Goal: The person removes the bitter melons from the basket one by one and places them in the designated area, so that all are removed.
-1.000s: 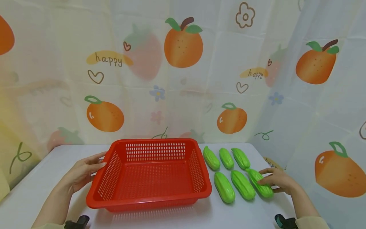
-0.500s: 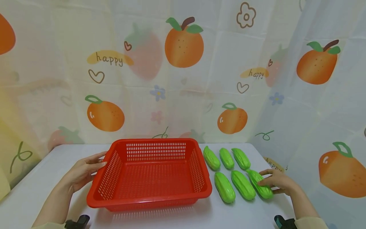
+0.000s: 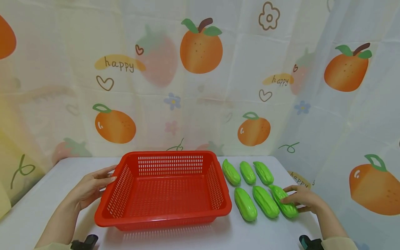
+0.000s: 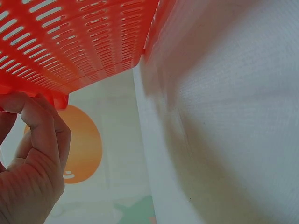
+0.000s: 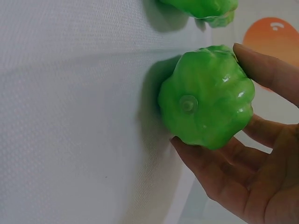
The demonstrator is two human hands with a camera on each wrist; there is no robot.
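A red plastic basket [image 3: 168, 218] with slotted walls stands on the white table, nothing inside it. My left hand [image 3: 88, 189] grips its left rim; in the left wrist view the curled fingers [image 4: 39, 123] hook at the rim's edge. To the basket's right, several light-green ridged gourds [image 3: 245, 205], glossy like plastic models, lie in two rows. My right hand [image 3: 303, 198] holds the near-right gourd [image 3: 285, 205], thumb on one side and fingers on the other. In the right wrist view, that gourd's [image 5: 208, 100] lobed end faces the camera.
The table [image 3: 162, 241] ends at a cloth backdrop [image 3: 215, 114] printed with oranges, behind and on the right. Another gourd [image 5: 205, 9] lies close beside the held one. Dark wrist bands [image 3: 85, 243] show at both sleeves.
The held gourd's near end has shifted very slightly toward the person, with the right hand still on it. The left hand and the basket stay in place.
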